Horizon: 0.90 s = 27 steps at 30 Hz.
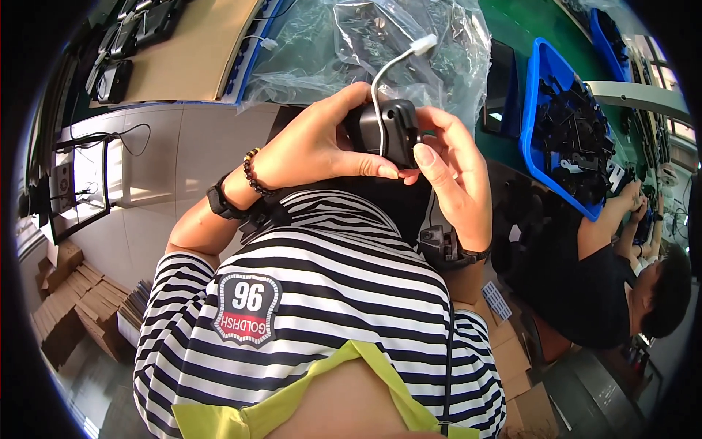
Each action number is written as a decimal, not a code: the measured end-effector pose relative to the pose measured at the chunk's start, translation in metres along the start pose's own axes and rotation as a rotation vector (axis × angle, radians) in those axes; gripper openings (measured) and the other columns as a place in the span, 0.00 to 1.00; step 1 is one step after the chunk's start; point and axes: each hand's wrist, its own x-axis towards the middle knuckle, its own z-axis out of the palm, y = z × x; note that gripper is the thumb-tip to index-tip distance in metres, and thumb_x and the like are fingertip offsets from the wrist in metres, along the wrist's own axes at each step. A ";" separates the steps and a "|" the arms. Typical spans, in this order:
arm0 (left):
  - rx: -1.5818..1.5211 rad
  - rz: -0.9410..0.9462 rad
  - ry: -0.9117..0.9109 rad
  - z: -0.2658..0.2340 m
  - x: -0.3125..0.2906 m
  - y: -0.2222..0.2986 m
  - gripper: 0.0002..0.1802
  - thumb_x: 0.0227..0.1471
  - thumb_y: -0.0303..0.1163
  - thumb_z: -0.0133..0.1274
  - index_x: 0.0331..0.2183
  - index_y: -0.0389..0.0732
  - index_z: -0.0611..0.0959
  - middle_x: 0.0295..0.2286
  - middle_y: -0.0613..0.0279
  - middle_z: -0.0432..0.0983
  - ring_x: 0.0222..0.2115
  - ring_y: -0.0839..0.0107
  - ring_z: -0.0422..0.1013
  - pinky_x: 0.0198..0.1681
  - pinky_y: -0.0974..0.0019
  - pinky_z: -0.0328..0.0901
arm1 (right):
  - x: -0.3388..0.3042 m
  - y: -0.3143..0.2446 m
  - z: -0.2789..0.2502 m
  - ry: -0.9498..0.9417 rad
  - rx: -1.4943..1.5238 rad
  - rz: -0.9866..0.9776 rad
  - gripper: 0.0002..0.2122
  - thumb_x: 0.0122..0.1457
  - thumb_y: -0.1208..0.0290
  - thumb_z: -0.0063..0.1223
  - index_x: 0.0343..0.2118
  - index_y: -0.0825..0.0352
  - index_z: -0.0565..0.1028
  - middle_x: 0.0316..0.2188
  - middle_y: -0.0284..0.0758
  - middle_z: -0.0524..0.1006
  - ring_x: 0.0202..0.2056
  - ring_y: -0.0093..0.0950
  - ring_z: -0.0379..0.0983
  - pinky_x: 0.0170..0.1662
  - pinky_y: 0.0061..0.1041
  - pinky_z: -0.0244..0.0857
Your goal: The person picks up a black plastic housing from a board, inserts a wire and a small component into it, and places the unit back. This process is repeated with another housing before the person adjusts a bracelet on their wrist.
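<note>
Both my hands hold a small black plastic housing [399, 130] in front of my body, above the near edge of the table. My left hand [329, 139] grips it from the left, its thumb stretched along the lower side. On the right, my right hand [457, 164] closes around the other side with thumb and fingers. A white cable [376, 82] runs along the housing and rises from it, ending in a white connector plug [423, 45]. The underside of the housing is hidden by my fingers.
Crumpled clear plastic bags [307, 58] lie on the table ahead. A blue bin [537, 139] of black parts stands to the right, with a co-worker [607, 285] seated beyond. Black devices [146, 29] rest on cardboard [194, 58] at far left; cardboard boxes [80, 307] are stacked below.
</note>
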 end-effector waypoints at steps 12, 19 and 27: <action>-0.019 -0.197 -0.190 -0.004 0.004 0.004 0.31 0.46 0.41 0.71 0.47 0.35 0.77 0.29 0.66 0.77 0.31 0.74 0.73 0.39 0.69 0.68 | -0.012 0.011 -0.007 0.001 -0.184 -0.028 0.24 0.61 0.72 0.59 0.58 0.70 0.65 0.40 0.34 0.73 0.33 0.17 0.68 0.34 0.18 0.64; 0.137 -0.200 -0.579 0.000 0.014 0.017 0.26 0.49 0.38 0.69 0.45 0.35 0.78 0.33 0.67 0.78 0.35 0.76 0.72 0.41 0.69 0.67 | -0.014 0.014 -0.010 -0.106 -0.513 -0.015 0.19 0.61 0.70 0.60 0.53 0.68 0.70 0.28 0.26 0.75 0.25 0.13 0.67 0.27 0.16 0.60; -0.186 -0.364 -0.495 0.005 -0.002 -0.024 0.21 0.52 0.36 0.66 0.43 0.38 0.75 0.34 0.71 0.73 0.35 0.81 0.67 0.42 0.74 0.64 | -0.034 -0.033 -0.084 0.549 -0.690 -0.206 0.07 0.60 0.77 0.57 0.40 0.70 0.77 0.30 0.32 0.78 0.27 0.16 0.73 0.30 0.17 0.65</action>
